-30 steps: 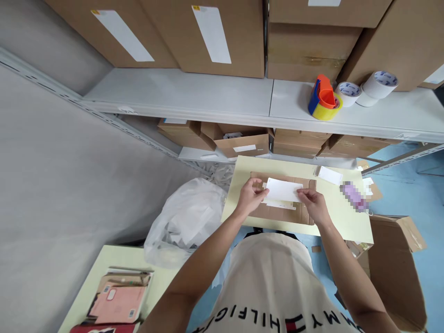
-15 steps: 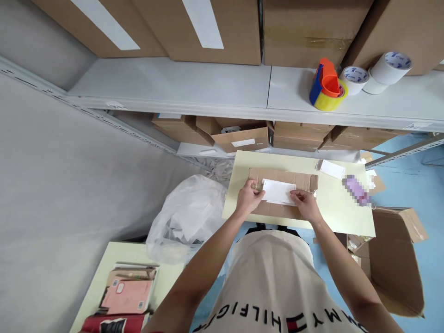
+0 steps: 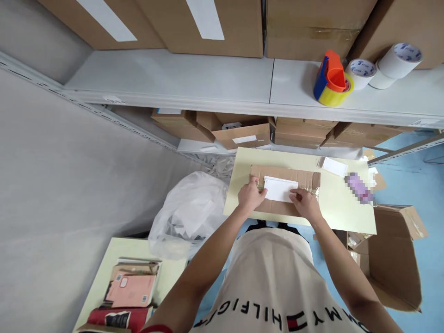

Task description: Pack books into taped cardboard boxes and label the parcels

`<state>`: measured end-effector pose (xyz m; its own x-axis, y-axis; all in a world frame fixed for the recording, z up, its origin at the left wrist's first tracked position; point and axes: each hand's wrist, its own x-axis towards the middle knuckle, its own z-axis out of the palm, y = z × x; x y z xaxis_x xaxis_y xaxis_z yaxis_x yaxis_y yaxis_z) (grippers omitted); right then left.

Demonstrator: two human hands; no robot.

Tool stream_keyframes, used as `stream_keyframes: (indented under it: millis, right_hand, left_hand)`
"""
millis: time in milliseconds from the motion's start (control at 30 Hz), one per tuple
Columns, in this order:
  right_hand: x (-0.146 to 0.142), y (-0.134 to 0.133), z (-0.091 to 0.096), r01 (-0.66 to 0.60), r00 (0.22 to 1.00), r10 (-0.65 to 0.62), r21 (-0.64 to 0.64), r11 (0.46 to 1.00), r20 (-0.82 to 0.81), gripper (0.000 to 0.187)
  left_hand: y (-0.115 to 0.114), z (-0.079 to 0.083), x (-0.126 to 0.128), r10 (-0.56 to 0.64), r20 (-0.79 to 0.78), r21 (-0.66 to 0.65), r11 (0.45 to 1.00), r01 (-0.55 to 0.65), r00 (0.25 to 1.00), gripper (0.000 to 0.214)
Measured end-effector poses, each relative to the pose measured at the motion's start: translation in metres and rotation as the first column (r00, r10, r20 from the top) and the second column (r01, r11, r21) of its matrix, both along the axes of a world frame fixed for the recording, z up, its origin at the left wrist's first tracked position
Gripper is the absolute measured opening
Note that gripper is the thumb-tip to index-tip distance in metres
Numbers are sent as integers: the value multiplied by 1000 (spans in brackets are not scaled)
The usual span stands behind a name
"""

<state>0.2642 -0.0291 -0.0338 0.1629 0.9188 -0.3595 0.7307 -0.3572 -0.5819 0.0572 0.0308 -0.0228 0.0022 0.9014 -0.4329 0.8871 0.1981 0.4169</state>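
A flat brown cardboard parcel [image 3: 305, 178] lies on a pale yellow table [image 3: 343, 212] in front of me. A white label [image 3: 279, 189] sits on top of the parcel. My left hand [image 3: 250, 196] is closed on the label's left end. My right hand [image 3: 304, 203] presses with bent fingers on the label's right end. Both hands rest on the parcel.
A small white slip [image 3: 333, 166] and a blurred purple thing [image 3: 359, 187] lie on the table's right part. A shelf holds a tape dispenser [image 3: 331, 81], tape rolls [image 3: 381, 69] and big boxes. A white plastic bag [image 3: 190, 212] sits left, an open carton [image 3: 395, 259] right, booklets [image 3: 128, 291] lower left.
The label has come down from slightly raised to lying flat on the parcel, and both hands have moved closer together at its ends.
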Motion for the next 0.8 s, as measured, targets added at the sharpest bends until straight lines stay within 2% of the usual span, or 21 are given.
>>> stream_keyframes:
  millis: [167, 267, 333, 400, 467, 533, 600, 667, 800]
  right_hand:
    - [11, -15, -4, -87, 986, 71, 101, 991, 150, 24]
    - [18, -22, -7, -134, 964, 60, 280, 950, 258, 24]
    - [17, -20, -7, -230, 952, 114, 417, 879, 284, 28]
    - [12, -12, -9, -367, 923, 247, 481, 796, 296, 32]
    - [5, -3, -14, -503, 861, 386, 449, 738, 331, 38]
    - [1, 2, -22, -589, 798, 449, 366, 720, 401, 44]
    - [3, 2, -30, -616, 753, 439, 289, 733, 490, 49]
    - [10, -4, -35, -601, 725, 387, 251, 759, 570, 50]
    - [20, -14, -31, -528, 719, 279, 240, 815, 636, 54]
  left_hand:
    - [-4, -1, -13, -102, -53, 36, 994, 104, 993, 38]
    - [-8, -3, -20, -184, -40, 169, 967, 188, 982, 33]
    - [-8, -5, -21, -338, -25, 308, 893, 329, 941, 26]
    - [-5, -8, -18, -544, -36, 417, 754, 507, 838, 26]
    - [0, -13, -14, -693, -89, 448, 614, 650, 716, 34]
    - [4, -19, -13, -745, -159, 409, 547, 730, 647, 43]
    - [8, -25, -15, -745, -218, 343, 546, 764, 631, 50]
    - [9, -29, -19, -724, -255, 297, 573, 764, 642, 55]
    - [7, -25, -24, -698, -248, 299, 605, 738, 672, 65]
